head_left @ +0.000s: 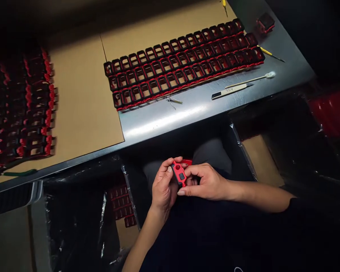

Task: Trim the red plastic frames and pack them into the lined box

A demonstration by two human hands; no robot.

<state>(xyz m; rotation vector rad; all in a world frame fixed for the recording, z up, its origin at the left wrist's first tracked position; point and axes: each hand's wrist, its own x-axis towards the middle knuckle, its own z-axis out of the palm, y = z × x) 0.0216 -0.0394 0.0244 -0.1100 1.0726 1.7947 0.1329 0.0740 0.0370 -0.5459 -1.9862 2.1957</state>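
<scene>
A small red and black plastic housing [179, 173] is held between my two hands, above my lap and below the table's front edge. Round its left side close the fingers and thumb of my left hand [164, 185]. My right hand [203, 181] grips the right side with thumb and fingertips. The red face turned upward shows a round hole and a dark rectangular insert. Another bit of red [187, 162] shows behind the fingers; whether it belongs to the same part I cannot tell.
Rows of black and red frames [181, 64] stand on cardboard [85, 109] over a metal table [164, 121]. More parts [22, 109] fill the left. Tweezers [232, 91], a cotton swab [252, 80] and a yellow-handled tool [268, 52] lie at right. Plastic-lined boxes [79, 226] flank my legs.
</scene>
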